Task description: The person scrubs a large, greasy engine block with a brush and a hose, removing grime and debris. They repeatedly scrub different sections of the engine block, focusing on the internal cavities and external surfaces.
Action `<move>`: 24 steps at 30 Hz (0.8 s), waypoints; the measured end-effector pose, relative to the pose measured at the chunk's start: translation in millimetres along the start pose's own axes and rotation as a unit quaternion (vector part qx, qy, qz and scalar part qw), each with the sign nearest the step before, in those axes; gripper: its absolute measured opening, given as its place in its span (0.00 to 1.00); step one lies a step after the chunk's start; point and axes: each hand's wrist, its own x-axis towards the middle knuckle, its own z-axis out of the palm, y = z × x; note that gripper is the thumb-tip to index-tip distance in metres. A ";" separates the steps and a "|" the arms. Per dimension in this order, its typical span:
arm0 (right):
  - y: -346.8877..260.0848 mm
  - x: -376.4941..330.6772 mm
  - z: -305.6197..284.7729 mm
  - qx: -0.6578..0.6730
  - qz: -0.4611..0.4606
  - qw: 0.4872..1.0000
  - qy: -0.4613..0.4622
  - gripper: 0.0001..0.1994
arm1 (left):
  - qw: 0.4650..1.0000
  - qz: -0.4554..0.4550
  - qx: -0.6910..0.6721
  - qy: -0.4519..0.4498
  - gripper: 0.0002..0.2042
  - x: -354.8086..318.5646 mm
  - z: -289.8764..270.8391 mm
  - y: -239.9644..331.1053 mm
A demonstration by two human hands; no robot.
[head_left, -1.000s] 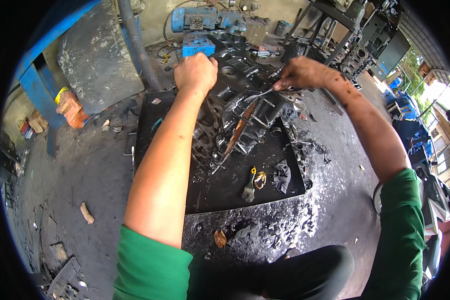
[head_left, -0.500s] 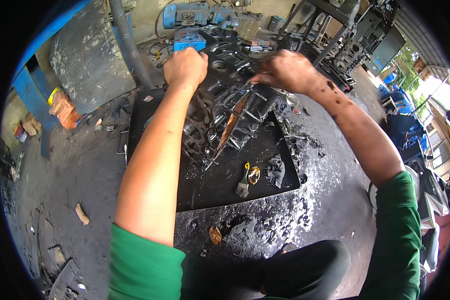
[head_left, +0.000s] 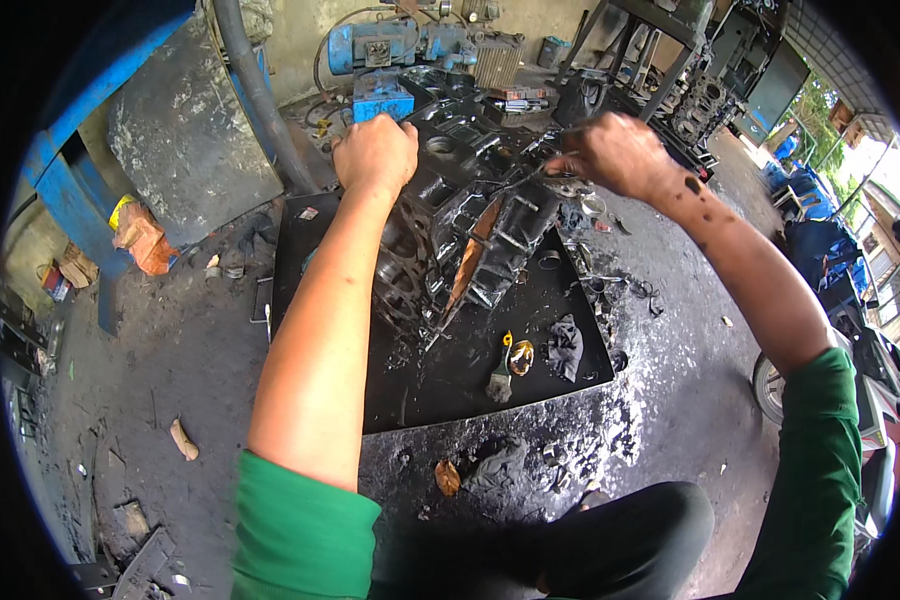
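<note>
A dark, oily engine block [head_left: 442,190] lies on a low black tray [head_left: 450,390] in front of me. My left hand [head_left: 375,155] is closed in a fist at the block's far left side, its back toward me. Whatever its fingers hold is hidden. Beyond the block's right side, my right hand [head_left: 615,155] is raised with curled fingers and the thumb pointing left. Slight blur hides what may be in it. A paintbrush [head_left: 500,382], a shiny yellowish round piece [head_left: 521,358] and a dark grey rag [head_left: 565,347] lie on the tray's near right part.
A blue motor [head_left: 372,48] and a blue metal box [head_left: 383,95] stand behind the block. Loose metal parts [head_left: 595,285] line the tray's right edge. Another engine block [head_left: 705,110] sits at the far right. A crumpled cloth [head_left: 497,465] lies on the oily floor before my knee.
My right hand has moved a little to the right, away from the block. My left hand stays nearly in place, still closed. The whole view has shifted slightly.
</note>
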 end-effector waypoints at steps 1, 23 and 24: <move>2.1 -3.3 2.1 -0.007 0.018 1.000 0.003 0.24 | 1.000 -0.001 -0.001 0.000 0.21 0.3 -0.1 0.4; -32.1 24.0 -21.2 0.021 -0.056 0.995 -0.081 0.25 | 1.000 -0.008 0.004 -0.019 0.21 0.4 -0.9 3.0; -28.9 24.2 -28.5 -0.017 -0.041 0.997 -0.066 0.25 | 1.000 -0.008 0.007 -0.018 0.21 0.1 -0.7 2.6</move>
